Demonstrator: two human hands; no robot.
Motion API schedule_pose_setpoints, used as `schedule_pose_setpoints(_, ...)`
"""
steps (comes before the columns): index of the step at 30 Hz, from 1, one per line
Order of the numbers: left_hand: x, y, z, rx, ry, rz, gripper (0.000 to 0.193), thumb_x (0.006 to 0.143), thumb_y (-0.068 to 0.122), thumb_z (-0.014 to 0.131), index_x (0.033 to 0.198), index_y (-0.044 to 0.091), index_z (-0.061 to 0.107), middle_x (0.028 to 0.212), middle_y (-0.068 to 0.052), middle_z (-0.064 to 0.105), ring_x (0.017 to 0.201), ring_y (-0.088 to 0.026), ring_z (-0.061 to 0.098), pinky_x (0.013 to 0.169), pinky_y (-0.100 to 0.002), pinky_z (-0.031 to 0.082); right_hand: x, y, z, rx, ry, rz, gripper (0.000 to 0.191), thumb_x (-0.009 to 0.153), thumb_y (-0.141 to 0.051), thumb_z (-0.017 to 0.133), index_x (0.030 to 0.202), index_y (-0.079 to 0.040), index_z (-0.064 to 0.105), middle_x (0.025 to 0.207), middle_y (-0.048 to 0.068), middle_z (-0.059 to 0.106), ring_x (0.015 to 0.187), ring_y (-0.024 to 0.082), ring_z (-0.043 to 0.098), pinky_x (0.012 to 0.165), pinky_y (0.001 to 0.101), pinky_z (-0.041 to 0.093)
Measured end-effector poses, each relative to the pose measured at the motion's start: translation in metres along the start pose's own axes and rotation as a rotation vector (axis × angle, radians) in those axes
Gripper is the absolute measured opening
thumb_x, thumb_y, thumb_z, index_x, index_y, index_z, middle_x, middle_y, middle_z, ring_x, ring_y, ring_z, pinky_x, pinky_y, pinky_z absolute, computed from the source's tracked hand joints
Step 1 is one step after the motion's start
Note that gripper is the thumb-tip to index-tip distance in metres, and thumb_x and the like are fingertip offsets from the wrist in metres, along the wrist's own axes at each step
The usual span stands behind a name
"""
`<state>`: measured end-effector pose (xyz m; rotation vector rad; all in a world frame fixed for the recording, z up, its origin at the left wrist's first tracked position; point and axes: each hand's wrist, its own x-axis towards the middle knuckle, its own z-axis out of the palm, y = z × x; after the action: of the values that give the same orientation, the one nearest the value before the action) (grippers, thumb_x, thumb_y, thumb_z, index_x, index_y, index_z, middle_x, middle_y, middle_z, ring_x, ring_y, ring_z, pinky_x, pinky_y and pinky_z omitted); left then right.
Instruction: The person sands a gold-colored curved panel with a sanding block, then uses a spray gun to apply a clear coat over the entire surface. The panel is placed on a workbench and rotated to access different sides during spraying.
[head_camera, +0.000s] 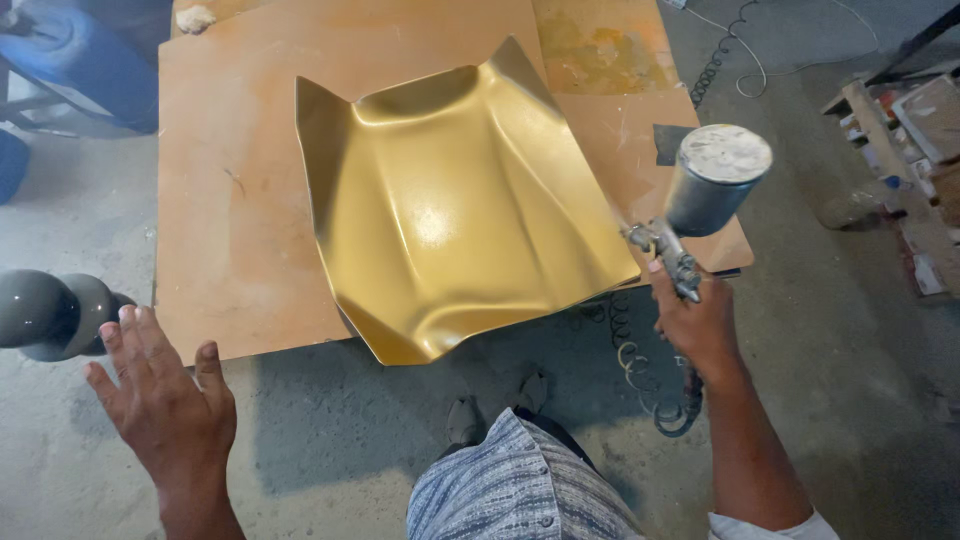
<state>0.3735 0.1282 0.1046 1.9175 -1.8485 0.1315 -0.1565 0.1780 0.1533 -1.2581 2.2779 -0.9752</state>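
**Shop floor around my bench**

I'm standing on bare grey concrete floor (340, 430), dusty and stained. Brown board tabletop (230, 200) ahead of me, with an orange-stained sheet (600, 45) at its far end. Blue barrel (85, 60) top left. Wood scraps (900, 150) piled right. Thin white cable (770, 60) trails across the floor. Flat, even light.

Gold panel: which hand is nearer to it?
Right. The right hand, holding the spray gun, sits just off the gold panel's near right corner. The left hand hangs open, farther off past its near left side.
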Motion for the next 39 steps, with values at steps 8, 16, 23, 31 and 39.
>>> schedule_pose_setpoints(8, 0.017, 0.014, 0.002, -0.015, 0.01, 0.032, 0.067, 0.114, 0.038, 0.045, 0.164, -0.005, 0.033, 0.168, -0.027, 0.037, 0.161, -0.04, 0.027, 0.129, -0.062, 0.014, 0.011, -0.006, -0.002, -0.074, 0.088, -0.141, 0.034, 0.103, -0.03, 0.063, 0.091, 0.001, 0.069, 0.058, 0.012, 0.063, 0.048, 0.021, 0.066, 0.048, 0.038, 0.051)
schedule_pose_setpoints(16, 0.011, 0.007, 0.001, 0.012, 0.007, -0.02, 0.066, 0.113, 0.037, 0.046, 0.164, -0.003, 0.035, 0.167, -0.026, 0.038, 0.159, -0.04, 0.029, 0.128, -0.062, 0.016, -0.005, -0.075, 0.071, 0.107, -0.333, -0.098, 0.03, 0.095, -0.031, 0.066, 0.087, -0.003, 0.068, 0.052, 0.005, 0.059, 0.041, 0.015, 0.061, 0.04, 0.0328, 0.048)
schedule_pose_setpoints(23, 0.002, -0.006, 0.0, 0.054, 0.022, -0.053, 0.064, 0.114, 0.035, 0.048, 0.164, -0.004, 0.035, 0.167, -0.026, 0.04, 0.16, -0.04, 0.032, 0.129, -0.063, 0.018, -0.016, -0.124, 0.101, 0.264, -0.645, -0.074, 0.038, 0.097, -0.034, 0.067, 0.081, 0.0, 0.065, 0.055, 0.001, 0.056, 0.042, 0.012, 0.06, 0.039, 0.0306, 0.047)
schedule_pose_setpoints(31, 0.006, -0.01, 0.01, 0.086, 0.021, -0.052, 0.065, 0.114, 0.035, 0.047, 0.163, -0.006, 0.036, 0.166, -0.028, 0.041, 0.159, -0.041, 0.031, 0.128, -0.063, 0.018, 0.014, -0.114, 0.098, 0.204, -0.465, -0.094, 0.038, 0.097, -0.033, 0.068, 0.08, 0.0, 0.066, 0.053, 0.003, 0.055, 0.042, 0.012, 0.056, 0.04, 0.0321, 0.046)
schedule_pose_setpoints(39, 0.015, -0.004, 0.014, 0.016, 0.027, -0.026, 0.065, 0.115, 0.036, 0.047, 0.164, -0.005, 0.037, 0.167, -0.027, 0.041, 0.159, -0.042, 0.032, 0.129, -0.064, 0.019, 0.061, -0.069, 0.052, 0.079, -0.109, 0.012, 0.035, 0.097, -0.034, 0.066, 0.091, 0.0, 0.067, 0.059, 0.003, 0.061, 0.046, 0.015, 0.061, 0.043, 0.0336, 0.05)
